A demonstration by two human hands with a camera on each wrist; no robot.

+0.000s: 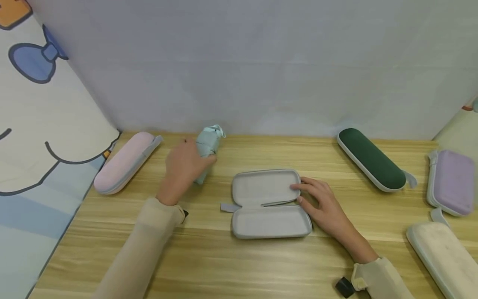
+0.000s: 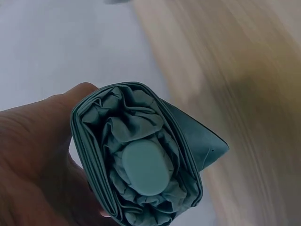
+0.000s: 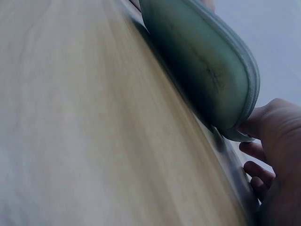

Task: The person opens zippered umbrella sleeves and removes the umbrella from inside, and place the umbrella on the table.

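Observation:
At the back left of the table, my left hand (image 1: 185,160) grips a folded teal umbrella (image 1: 207,143) with a cord loop at its far end. In the left wrist view, the umbrella's bunched fabric surrounds an oval handle end (image 2: 146,167). An unzipped grey hard case (image 1: 267,187) lies spread open in front of me, with two shallow halves and a fabric tab (image 1: 229,207) on the left. My right hand (image 1: 324,205) touches the case's right end, one finger reaching over the rim of the far half. In the right wrist view, the case's outer shell (image 3: 211,70) tilts above the table.
A pink case (image 1: 127,162) lies left of my left hand. To the right are a dark green case (image 1: 369,158), a purple case (image 1: 452,182) and a cream case (image 1: 444,253). Behind the wooden table (image 1: 261,270) hangs a pale grey cloth (image 1: 261,74).

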